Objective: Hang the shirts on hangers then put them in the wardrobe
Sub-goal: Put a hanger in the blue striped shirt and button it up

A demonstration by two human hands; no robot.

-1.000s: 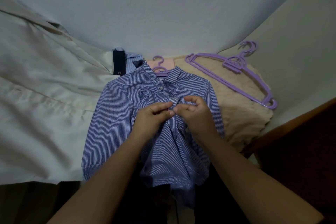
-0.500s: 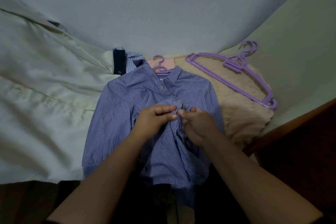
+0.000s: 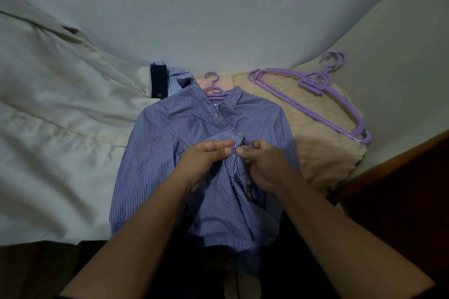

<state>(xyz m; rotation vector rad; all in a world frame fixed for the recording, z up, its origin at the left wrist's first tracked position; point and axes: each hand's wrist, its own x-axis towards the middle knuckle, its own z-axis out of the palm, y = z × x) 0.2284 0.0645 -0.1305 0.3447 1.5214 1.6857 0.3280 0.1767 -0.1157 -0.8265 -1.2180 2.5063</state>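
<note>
Left hand [image 3: 206, 160] and right hand [image 3: 263, 165] pinching striped shirt [image 3: 170, 143] placket — purple hanger [image 3: 213, 86] inside collar

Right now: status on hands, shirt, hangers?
Left hand and right hand both pinching the striped shirt placket at a button. Shirt already on a purple hanger, flat on the bed. Spare hangers lie right, clear.

Likely a bedroom: bedsheet [image 3: 56, 128], hangers [image 3: 313, 90], shirts [image 3: 175, 133].
</note>
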